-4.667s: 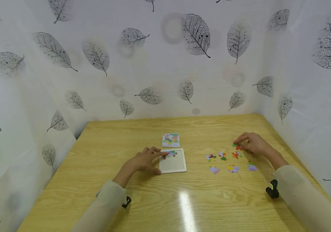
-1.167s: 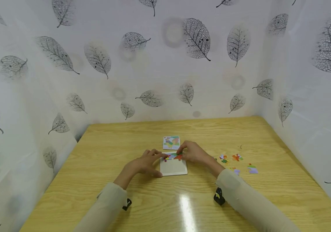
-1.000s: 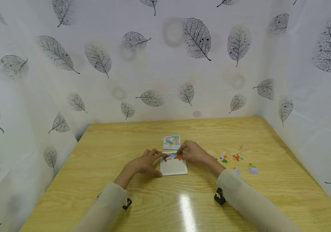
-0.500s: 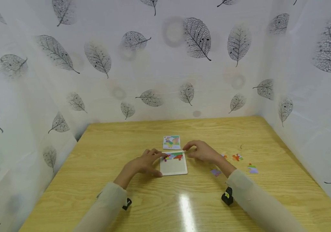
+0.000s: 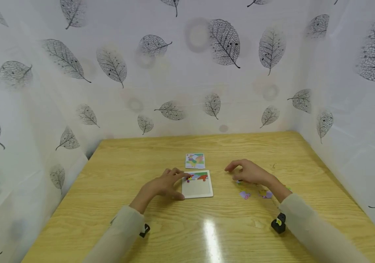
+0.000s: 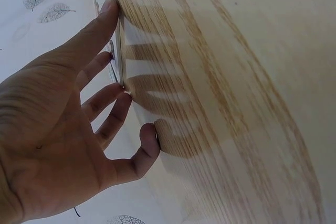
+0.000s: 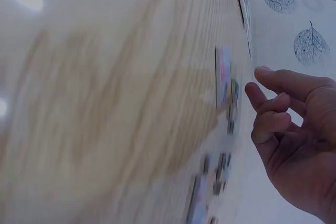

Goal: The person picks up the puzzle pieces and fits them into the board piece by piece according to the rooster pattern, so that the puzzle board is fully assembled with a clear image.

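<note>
Puzzle tray [image 5: 197, 189] on the table [image 5: 134, 157] is steadied, presumably against sliding, by the left grip [image 5: 164, 183], spread at its edge; the right grip [image 5: 251, 172], parted and empty, is held near loose pieces [image 5: 244, 195].

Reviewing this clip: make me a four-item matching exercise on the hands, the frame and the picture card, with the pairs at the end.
Column 1
1. picture card
2. puzzle frame
3. left hand
4. right hand

Column 2
A. fingers touching the frame's left side
B. partly filled: joined pieces along the far side, the near part bare
C. holding nothing, near the loose pieces
D. flat on the table, just beyond the frame

Pairs: 1-D, 2-B, 3-A, 4-C
</note>
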`<state>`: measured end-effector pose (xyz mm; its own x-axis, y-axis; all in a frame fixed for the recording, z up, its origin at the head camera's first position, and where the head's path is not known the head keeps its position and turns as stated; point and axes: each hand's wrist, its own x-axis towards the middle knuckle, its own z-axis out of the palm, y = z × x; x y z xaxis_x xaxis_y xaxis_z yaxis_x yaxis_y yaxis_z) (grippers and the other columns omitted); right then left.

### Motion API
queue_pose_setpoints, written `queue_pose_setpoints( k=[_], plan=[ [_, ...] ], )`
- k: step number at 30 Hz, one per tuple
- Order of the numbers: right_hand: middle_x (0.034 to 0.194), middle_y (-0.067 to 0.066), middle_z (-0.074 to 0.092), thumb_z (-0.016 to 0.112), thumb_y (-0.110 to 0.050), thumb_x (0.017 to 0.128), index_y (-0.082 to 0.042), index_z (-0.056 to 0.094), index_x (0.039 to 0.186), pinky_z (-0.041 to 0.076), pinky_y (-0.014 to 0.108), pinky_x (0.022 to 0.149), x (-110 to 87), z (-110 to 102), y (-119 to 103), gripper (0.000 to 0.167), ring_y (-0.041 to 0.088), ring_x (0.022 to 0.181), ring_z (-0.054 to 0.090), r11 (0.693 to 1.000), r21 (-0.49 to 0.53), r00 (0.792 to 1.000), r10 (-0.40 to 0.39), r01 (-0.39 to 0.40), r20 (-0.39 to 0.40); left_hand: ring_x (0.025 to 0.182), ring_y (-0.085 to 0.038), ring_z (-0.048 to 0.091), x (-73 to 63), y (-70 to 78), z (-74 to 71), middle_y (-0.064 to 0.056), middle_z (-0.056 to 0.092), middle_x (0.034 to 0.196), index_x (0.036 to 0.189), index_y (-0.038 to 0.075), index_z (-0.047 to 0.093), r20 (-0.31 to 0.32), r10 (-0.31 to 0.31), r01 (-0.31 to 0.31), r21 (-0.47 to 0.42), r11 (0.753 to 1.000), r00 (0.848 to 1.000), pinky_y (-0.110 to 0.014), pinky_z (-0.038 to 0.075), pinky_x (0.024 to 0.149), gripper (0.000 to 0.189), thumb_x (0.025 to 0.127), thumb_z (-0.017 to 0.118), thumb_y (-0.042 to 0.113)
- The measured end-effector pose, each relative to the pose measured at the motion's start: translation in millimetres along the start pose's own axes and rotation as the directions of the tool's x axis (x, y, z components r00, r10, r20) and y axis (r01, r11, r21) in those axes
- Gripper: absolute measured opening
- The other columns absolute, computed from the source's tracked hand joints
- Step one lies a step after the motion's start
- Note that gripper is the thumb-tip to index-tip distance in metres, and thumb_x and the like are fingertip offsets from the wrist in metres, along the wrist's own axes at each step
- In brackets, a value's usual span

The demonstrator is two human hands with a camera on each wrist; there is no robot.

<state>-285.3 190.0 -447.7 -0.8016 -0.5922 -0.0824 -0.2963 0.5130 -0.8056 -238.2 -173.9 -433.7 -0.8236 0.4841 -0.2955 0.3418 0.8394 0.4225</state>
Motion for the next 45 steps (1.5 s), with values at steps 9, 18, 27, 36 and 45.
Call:
queue_pose_setpoints(
  k=[9, 18, 27, 36, 45],
  plan=[
    [0.135, 0.023, 0.060, 0.072, 0.008, 0.088, 0.002, 0.067, 0.128, 0.041, 0.024, 0.058, -15.7, -18.5, 14.9, 0.041, 0.022, 0.079, 0.058, 1.000, -0.018, 0.997, 0.013, -0.012, 0.077, 0.142, -0.038, 0.032, 2.5, -1.9, 1.0, -0.012, 0.038, 0.156, 0.160, 0.023, 0.041, 0.000, 0.005, -0.005, 0.006, 1.000, 1.000, -0.068, 0.041, 0.108, 0.082, 0.090, 0.083, 0.036],
    [0.128, 0.021, 0.062, 0.073, 0.008, 0.087, 0.001, 0.069, 0.121, 0.040, 0.026, 0.060, -20.9, -19.2, 21.8, 0.036, 0.013, 0.062, 0.043, 0.999, -0.045, 0.996, -0.022, 0.026, 0.081, 0.140, -0.036, 0.035, 4.6, -2.6, 2.0, -0.011, 0.040, 0.155, 0.160, 0.023, 0.041, -0.008, 0.012, -0.011, 0.007, 1.000, 1.000, -0.067, 0.042, 0.108, 0.084, 0.088, 0.084, 0.037],
    [0.127, 0.018, 0.063, 0.073, 0.005, 0.088, -0.004, 0.073, 0.118, 0.043, 0.029, 0.069, -23.2, -16.0, 19.7, 0.031, 0.017, 0.075, 0.048, 0.994, -0.092, 0.996, -0.049, 0.055, 0.069, 0.135, -0.033, 0.036, 3.3, -5.1, 1.4, -0.009, 0.041, 0.156, 0.159, 0.022, 0.042, -0.019, 0.010, -0.010, -0.010, 1.000, 1.000, -0.063, 0.042, 0.109, 0.085, 0.087, 0.085, 0.038],
    [0.125, 0.013, 0.066, 0.075, 0.000, 0.091, -0.008, 0.074, 0.118, 0.051, 0.032, 0.082, -20.6, -12.1, 18.9, 0.028, 0.021, 0.097, 0.059, 0.990, -0.131, 0.998, -0.047, 0.053, 0.051, 0.129, -0.031, 0.039, 2.2, -9.9, 1.6, -0.010, 0.042, 0.154, 0.158, 0.014, 0.041, -0.039, 0.025, -0.025, 0.009, 1.000, 0.999, -0.059, 0.045, 0.106, 0.091, 0.085, 0.086, 0.042],
    [0.117, 0.014, 0.067, 0.074, -0.003, 0.093, -0.006, 0.074, 0.119, 0.040, 0.026, 0.057, -3.6, -4.1, -0.1, 0.027, 0.009, 0.059, 0.041, 0.994, -0.063, 0.995, -0.091, 0.094, 0.047, 0.127, -0.031, 0.040, 2.7, -9.4, 2.4, -0.010, 0.044, 0.153, 0.158, 0.013, 0.040, -0.046, 0.030, -0.029, 0.011, 1.000, 0.999, -0.059, 0.045, 0.106, 0.092, 0.085, 0.087, 0.043]
  ],
)
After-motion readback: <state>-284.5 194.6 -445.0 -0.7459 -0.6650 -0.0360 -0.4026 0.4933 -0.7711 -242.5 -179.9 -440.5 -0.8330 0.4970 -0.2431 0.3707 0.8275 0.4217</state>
